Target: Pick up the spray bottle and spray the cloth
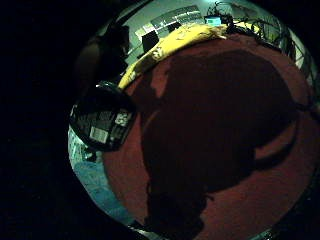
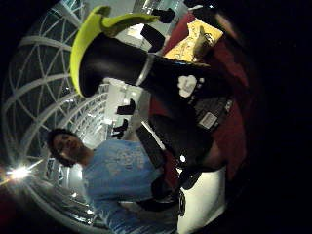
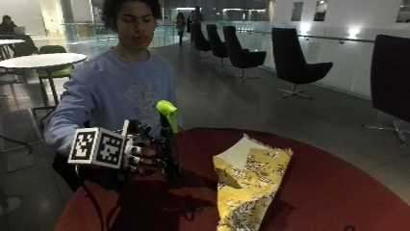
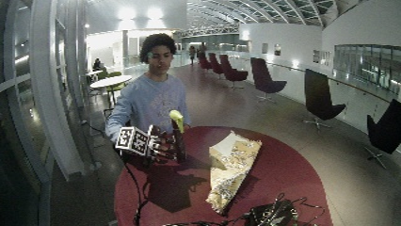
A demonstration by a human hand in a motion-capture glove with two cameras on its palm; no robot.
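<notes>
Bottle already lifted off the table, upright over its near-left edge, right hand fingers curled round the body, green nozzle on top; cloth lies mid-table, not visibly sprayed yet.

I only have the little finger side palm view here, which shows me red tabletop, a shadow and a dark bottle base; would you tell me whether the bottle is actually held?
Observer: Yes. In the outside view the gloved right hand grips the spray bottle around its black body, upright above the red table.
Operator: Thank you. What does its spray head look like?
Observer: It is lime green, at the top, above the fingers.
Operator: And how is the cloth lying?
Observer: The yellow patterned cloth lies folded on the table beside the bottle, not touching it.
</notes>
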